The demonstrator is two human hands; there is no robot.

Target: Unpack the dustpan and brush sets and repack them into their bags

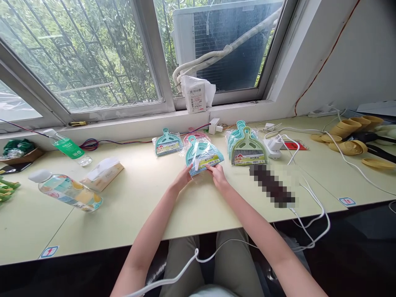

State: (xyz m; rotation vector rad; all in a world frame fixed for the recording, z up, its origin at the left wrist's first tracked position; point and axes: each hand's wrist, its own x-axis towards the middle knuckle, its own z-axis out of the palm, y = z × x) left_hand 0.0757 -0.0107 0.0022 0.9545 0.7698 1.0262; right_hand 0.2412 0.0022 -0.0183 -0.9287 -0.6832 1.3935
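Observation:
Both my hands grip a blue dustpan and brush set (202, 156) in clear plastic wrap, tilted up over the table. My left hand (183, 178) is closed on its lower left corner, and my right hand (217, 174) pinches the lower edge. Behind it lies a pink dustpan set (197, 135), partly hidden by the blue one. To the left is a teal dustpan set (168, 142) in its wrapper. On the right, a stack of dustpan sets (239, 134) has a green dustpan set (249, 149) at its front.
Bottles (69, 192) and a tissue pack (103, 174) stand or lie at the left. A white charger (274, 146) with loose cables, a red phone-like object (293, 145) and yellow rolls (348, 130) are on the right. A paper pack (197, 98) leans on the windowsill.

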